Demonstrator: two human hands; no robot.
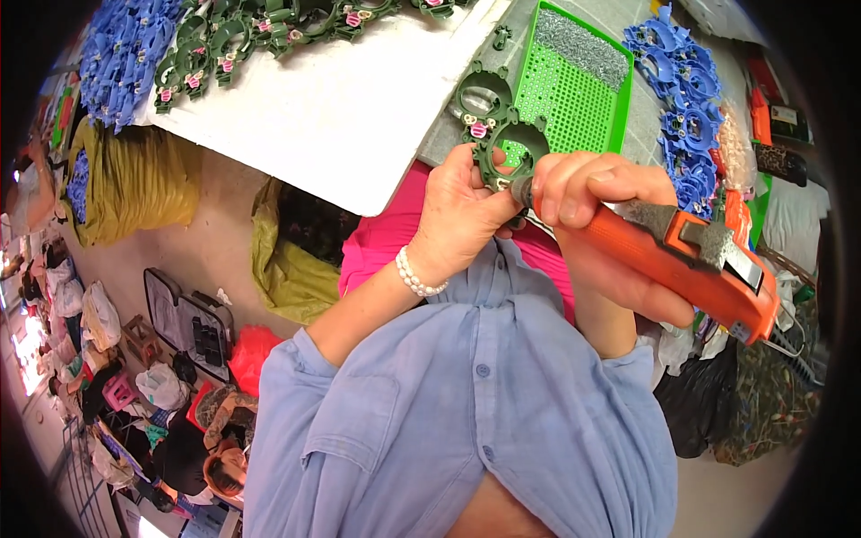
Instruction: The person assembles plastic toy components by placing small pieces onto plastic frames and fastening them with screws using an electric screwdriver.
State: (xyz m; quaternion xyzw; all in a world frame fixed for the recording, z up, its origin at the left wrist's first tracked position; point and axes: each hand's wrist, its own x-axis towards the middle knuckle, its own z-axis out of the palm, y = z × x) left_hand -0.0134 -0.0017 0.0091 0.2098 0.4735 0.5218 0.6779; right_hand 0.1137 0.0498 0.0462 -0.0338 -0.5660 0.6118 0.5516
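Observation:
My left hand [456, 202], with a white bead bracelet at the wrist, grips a dark green plastic ring part [522, 134] that carries a small pink piece. My right hand [603, 215] is wrapped round an orange electric screwdriver [682, 260]. Its dark nose meets the lower end of the green part, close to my left fingertips. The tip itself is hidden there. Just beyond the hands lies a bright green perforated tray [574, 112] with a heap of small silvery screws [583, 45] at its far end.
More dark green parts [224, 54] line the far edge of the white board [332, 117]. Blue plastic parts [691, 108] lie right of the tray, and others [126, 58] are piled far left. Yellow sacks [134, 184] stand below the board. Another person [229, 466] is at lower left.

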